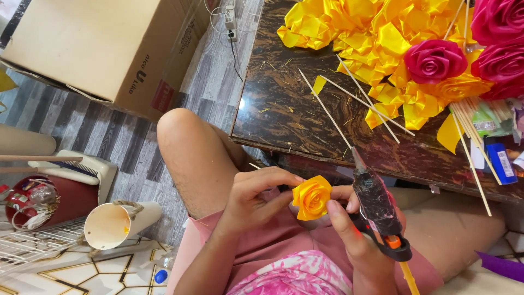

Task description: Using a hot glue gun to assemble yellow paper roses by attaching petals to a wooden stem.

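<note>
A small yellow ribbon rose (311,197) sits between both hands above my lap. My left hand (255,198) pinches it from the left with thumb and fingers. My right hand (356,236) grips a black glue gun (376,203) with an orange trigger, its tip pointing up toward the table, while its fingertips touch the rose's right side. A yellow glue stick (409,277) pokes out of the gun's back.
A dark marbled table (284,109) carries folded yellow ribbon pieces (376,38), pink ribbon roses (435,60), and thin wooden skewers (360,101). A cardboard box (103,49) stands on the floor at left. A white cone (117,223) and red container (60,202) lie lower left.
</note>
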